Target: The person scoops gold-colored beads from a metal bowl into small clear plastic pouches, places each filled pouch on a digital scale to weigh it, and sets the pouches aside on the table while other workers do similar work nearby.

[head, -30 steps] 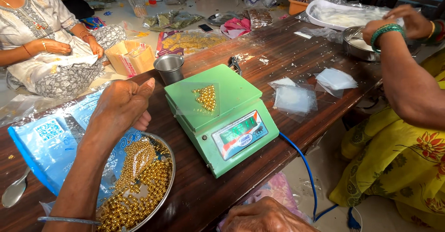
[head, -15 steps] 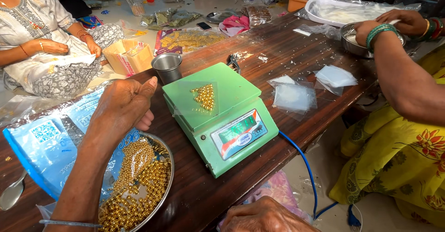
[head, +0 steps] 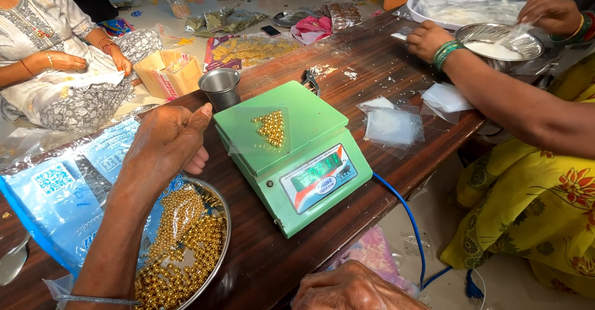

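Above the bead plate [head: 218,266], left hand [head: 164,146] hovers half-curled, empty.

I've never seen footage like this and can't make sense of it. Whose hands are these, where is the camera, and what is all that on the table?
The camera sits on a person's head, looking down at their own bare hands. The left hand hovers closed above a metal plate of gold beads; what it holds is hidden. The right hand rests at the table's near edge, holding nothing visible. Between them stands a green scale with a small clear bag of beads on top. Behind are a steel cup and empty clear bags. Two other people work nearby.
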